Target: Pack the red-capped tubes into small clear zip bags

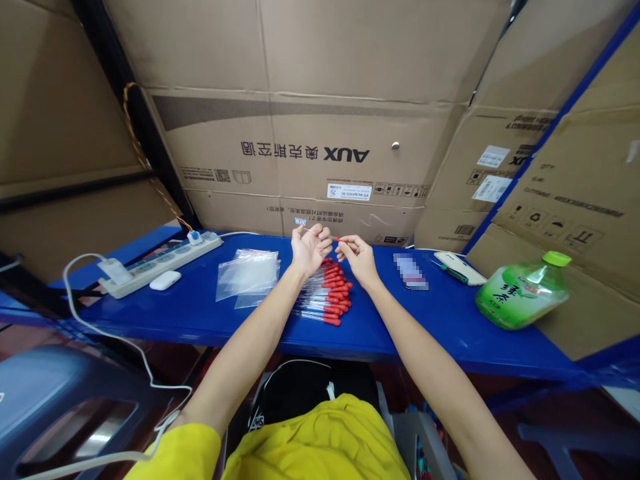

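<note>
My left hand (310,248) and my right hand (356,257) are raised just above a blue shelf (200,313), close together. Between them they hold one thin clear tube with a red cap (334,238); the red end shows at my right fingertips. Below the hands lies a row of several clear tubes with red caps (327,297), side by side on the shelf. A small stack of clear plastic bags (247,272) lies just left of the tubes.
A white power strip (160,263) and a small white case (165,281) sit at the left. A phone (410,272), a white device (459,267) and a green-tea bottle (523,291) on its side lie at the right. Cardboard boxes (310,153) wall the back.
</note>
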### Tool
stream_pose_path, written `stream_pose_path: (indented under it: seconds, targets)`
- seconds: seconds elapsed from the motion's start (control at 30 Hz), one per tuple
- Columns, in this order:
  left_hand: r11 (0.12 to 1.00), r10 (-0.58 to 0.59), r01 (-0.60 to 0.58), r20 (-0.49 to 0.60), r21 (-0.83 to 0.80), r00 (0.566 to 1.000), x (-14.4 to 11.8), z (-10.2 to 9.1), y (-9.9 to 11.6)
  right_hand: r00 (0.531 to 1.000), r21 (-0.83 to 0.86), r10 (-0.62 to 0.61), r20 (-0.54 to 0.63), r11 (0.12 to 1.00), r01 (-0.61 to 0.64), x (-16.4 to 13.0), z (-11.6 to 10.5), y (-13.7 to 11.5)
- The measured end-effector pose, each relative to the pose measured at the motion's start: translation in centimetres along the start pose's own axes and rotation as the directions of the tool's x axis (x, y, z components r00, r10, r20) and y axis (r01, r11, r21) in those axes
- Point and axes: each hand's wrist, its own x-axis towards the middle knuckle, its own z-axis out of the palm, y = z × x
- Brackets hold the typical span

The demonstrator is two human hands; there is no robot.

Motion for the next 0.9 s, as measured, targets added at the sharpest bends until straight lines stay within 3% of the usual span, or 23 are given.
stream_pose_path:
  seconds: [0.27, 0.9]
  targets:
    - [1.000, -0.017, 0.017, -0.008, -0.025, 1.000, 0.17, -0.01, -0.22, 0.997, 0.055, -0.013, -0.074, 0.998, 0.017, 0.24, -0.19, -0.12]
    - [0.998, 0.022, -0.024, -0.044, -0.057, 0.999, 0.21, -0.34, -0.84, 0.999, 0.044, -0.022, -0.049, 0.999, 0.024, -0.22, 0.58, -0.44]
